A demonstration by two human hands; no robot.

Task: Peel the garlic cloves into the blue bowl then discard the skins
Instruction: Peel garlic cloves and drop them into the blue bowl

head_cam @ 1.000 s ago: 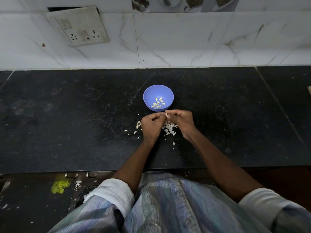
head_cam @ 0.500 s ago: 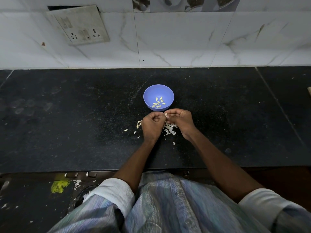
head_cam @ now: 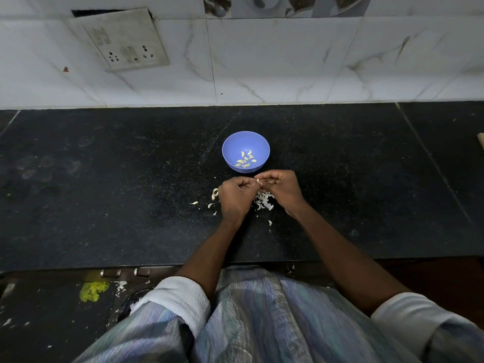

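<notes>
dim – even light | sharp centre | edges bowed – wide-angle

garlic clove (head_cam: 258, 181): mostly hidden between fingertips, peel state unclear | skins (head_cam: 264, 200): partly covered by right hand (head_cam: 281, 188) | wooden object (head_cam: 480, 143): cut off at right edge

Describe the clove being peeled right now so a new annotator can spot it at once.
On the black countertop, just in front of the blue bowl, the two hands meet. The garlic clove is the small pale sliver pinched between left hand and right hand: held up, unlike the peeled cloves in the bowl or the skins below.
</notes>
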